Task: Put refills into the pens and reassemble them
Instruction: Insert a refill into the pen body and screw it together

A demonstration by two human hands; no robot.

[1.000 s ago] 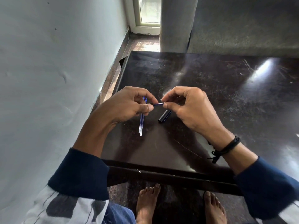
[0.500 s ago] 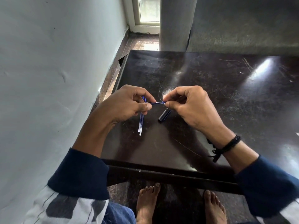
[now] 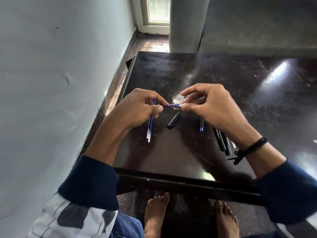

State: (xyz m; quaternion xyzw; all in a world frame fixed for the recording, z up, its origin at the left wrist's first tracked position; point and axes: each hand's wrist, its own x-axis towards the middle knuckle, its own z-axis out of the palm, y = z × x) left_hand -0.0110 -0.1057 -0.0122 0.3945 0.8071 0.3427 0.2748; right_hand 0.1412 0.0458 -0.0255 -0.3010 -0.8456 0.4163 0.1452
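Over the dark table (image 3: 171, 160), my left hand (image 3: 140, 109) pinches a thin blue refill (image 3: 170, 105) and holds it level. My right hand (image 3: 211, 107) pinches the refill's right end with its fingertips. Two more refills (image 3: 149, 130) lie side by side on the table, partly under my left hand. A short black pen piece (image 3: 174, 120) lies between my hands. A small piece with a blue end (image 3: 201, 125) lies below my right hand. Black pen barrels (image 3: 222, 140) lie under my right wrist, partly hidden.
A pale wall (image 3: 60, 83) runs close along the table's left side, with a narrow strip of floor between. A grey pillar (image 3: 187, 24) stands behind the table's far edge. My bare feet (image 3: 156, 215) are under the table's near edge.
My right hand has moved right and away from my left, so more of the blue refill shows between them. The pen barrels and the blue-ended piece under my right hand have come into view.
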